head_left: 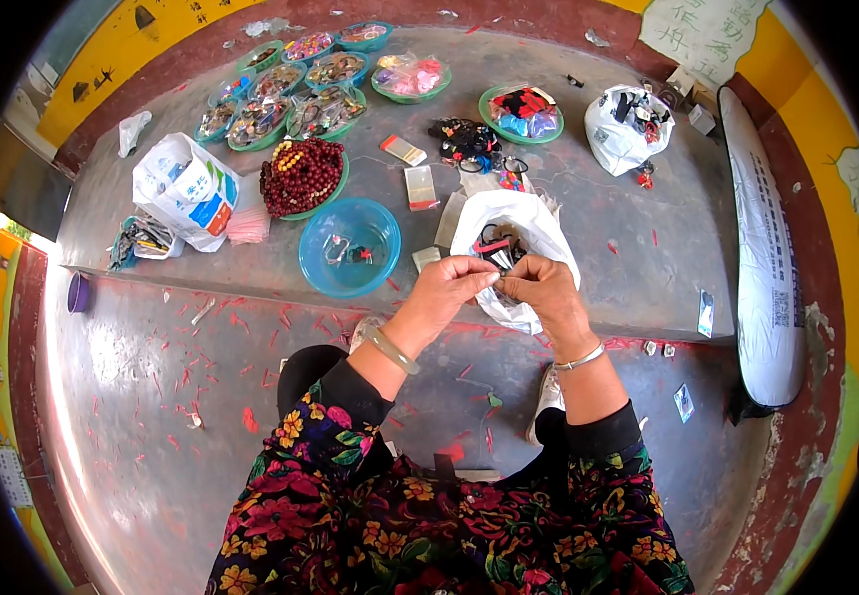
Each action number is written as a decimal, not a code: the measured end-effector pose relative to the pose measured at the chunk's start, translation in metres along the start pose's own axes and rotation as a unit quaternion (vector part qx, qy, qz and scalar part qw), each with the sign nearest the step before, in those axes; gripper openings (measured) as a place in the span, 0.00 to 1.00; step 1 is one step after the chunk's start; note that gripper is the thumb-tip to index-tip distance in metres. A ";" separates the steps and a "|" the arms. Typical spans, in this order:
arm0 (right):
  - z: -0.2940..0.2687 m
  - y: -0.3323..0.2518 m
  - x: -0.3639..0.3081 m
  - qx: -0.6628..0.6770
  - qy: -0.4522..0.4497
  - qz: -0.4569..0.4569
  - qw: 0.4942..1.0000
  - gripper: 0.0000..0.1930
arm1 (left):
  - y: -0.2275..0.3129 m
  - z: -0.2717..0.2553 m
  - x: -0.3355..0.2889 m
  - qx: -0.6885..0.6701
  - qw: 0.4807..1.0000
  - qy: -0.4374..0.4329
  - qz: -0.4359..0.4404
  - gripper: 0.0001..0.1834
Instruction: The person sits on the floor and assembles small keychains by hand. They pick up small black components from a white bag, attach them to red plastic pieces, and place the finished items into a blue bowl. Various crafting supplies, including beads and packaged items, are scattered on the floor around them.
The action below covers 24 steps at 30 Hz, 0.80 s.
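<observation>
My left hand (446, 291) and my right hand (550, 296) meet above the near side of an open white plastic bag (545, 220). Thumbs and fingertips of both are pinched together on something small that I cannot make out. Inside the bag lie dark bands and small dark and pink pieces (495, 241), partly covered by my fingers. Left of my hands is a blue plastic bowl (350, 213) with a few small trinkets at its bottom. Just beyond the bag a heap of black hair ties (466, 141) lies on the grey ledge, with small clear boxes (420, 188) beside it.
Dark red bead strings (302, 178) fill a green basket at left, near a large white bag (186, 188). Several baskets of packaged trinkets (325, 109) stand behind. Another full white bag (629, 127) and a long white sack (768, 248) are right. Red scraps litter the floor.
</observation>
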State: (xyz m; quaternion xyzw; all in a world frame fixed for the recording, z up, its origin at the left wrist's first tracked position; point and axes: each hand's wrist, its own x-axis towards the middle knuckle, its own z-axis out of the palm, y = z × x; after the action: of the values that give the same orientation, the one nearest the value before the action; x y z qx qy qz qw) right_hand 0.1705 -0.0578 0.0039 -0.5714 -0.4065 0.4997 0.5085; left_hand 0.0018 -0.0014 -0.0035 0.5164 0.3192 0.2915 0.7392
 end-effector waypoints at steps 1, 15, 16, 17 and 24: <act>0.000 -0.001 0.000 0.003 -0.002 0.002 1.000 0.06 | -0.001 0.000 0.000 0.002 1.000 0.005 0.003 0.09; 0.000 0.000 0.000 -0.065 -0.013 0.019 0.998 0.05 | -0.001 0.000 -0.001 -0.028 0.997 0.061 0.029 0.06; 0.000 0.001 -0.001 -0.063 -0.007 0.026 0.998 0.04 | 0.000 0.001 -0.001 -0.022 0.997 0.063 0.029 0.06; -0.001 0.001 -0.001 -0.062 -0.002 0.033 0.998 0.04 | 0.001 0.002 -0.002 -0.015 0.997 0.065 0.028 0.06; 0.004 -0.005 -0.004 -0.043 0.018 0.036 0.998 0.03 | 0.000 0.005 -0.002 -0.055 0.994 0.087 0.032 0.08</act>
State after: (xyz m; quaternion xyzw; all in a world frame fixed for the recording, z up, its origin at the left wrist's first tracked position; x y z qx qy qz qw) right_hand 0.1666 -0.0600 0.0090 -0.6154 -0.3978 0.4896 0.4725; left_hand 0.0050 -0.0060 -0.0021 0.4579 0.3488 0.3758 0.7263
